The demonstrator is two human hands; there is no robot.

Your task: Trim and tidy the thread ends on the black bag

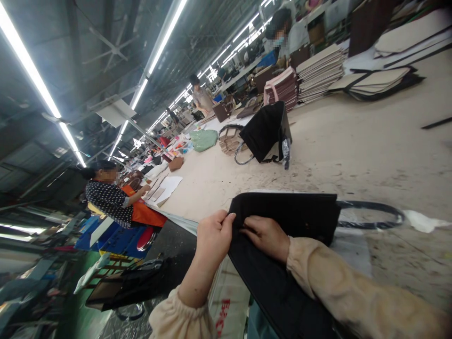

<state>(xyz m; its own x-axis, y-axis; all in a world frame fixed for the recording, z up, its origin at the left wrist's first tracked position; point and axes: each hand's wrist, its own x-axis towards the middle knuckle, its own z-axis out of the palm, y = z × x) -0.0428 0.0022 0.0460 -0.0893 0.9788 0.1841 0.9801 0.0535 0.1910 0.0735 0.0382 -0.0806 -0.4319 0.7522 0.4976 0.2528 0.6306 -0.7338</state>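
Observation:
A black handbag (282, 292) lies on its side at the near edge of the worktable, one panel raised at the back. A looped handle (374, 214) in clear wrap sticks out to its right. My left hand (214, 238) is closed around the bag's left corner, thumb on top. Against the inner side of the same corner, my right hand (264, 235) presses with bent fingers, their tips partly hidden in the black fabric. Both hands are close together on the bag.
Another black bag (264, 132) stands farther back on the worktable (353, 155). Stacked panels (321, 73) lie behind it. At the left, a co-worker in a dotted shirt (108, 197) sits at the table edge. A dark bag (120, 287) rests lower left.

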